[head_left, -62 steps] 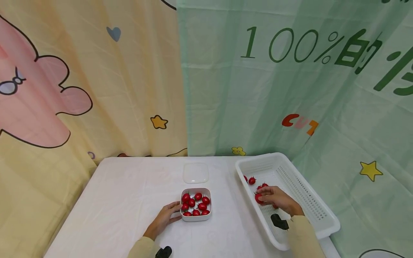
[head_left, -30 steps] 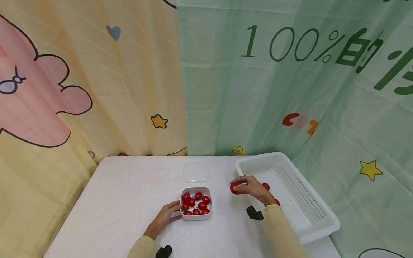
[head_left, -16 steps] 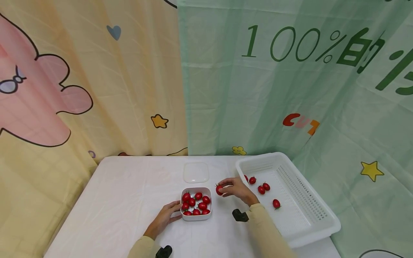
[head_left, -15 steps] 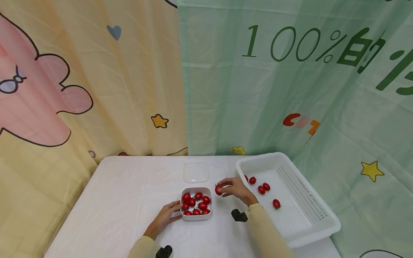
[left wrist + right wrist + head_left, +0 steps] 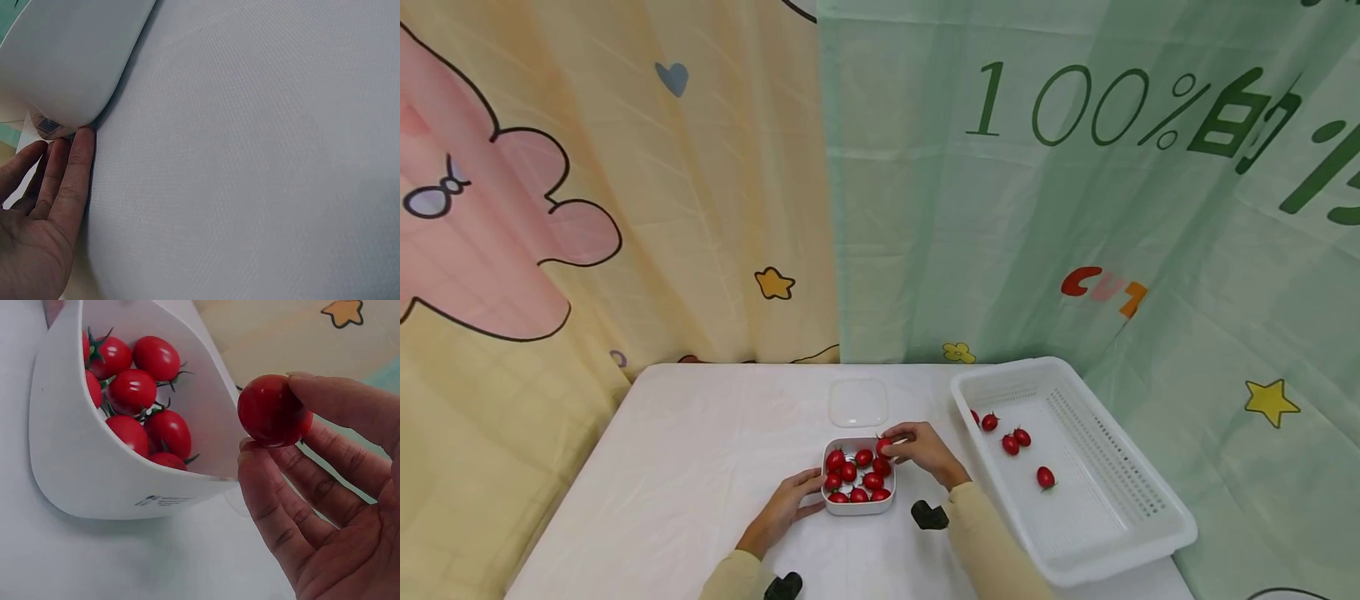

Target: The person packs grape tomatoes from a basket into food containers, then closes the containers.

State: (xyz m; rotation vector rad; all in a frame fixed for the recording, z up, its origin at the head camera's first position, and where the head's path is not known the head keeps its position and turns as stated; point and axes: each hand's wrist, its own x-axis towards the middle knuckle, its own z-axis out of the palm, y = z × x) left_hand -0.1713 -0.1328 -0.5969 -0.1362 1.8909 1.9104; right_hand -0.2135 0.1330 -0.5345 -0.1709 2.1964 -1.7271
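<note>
Your right hand (image 5: 922,452) pinches one red tomato (image 5: 272,412) between thumb and fingertips by the far right corner of the white box (image 5: 859,509), while your left hand (image 5: 784,507), fingers extended, touches the box's left side. The held tomato looks round, smooth and glossy, much like the green-stemmed tomatoes (image 5: 131,392) inside the box. Only the left wrist view shows a barcode label (image 5: 49,126) near your fingertips; only the head view shows the perforated basket (image 5: 1097,533) holding more tomatoes.
</note>
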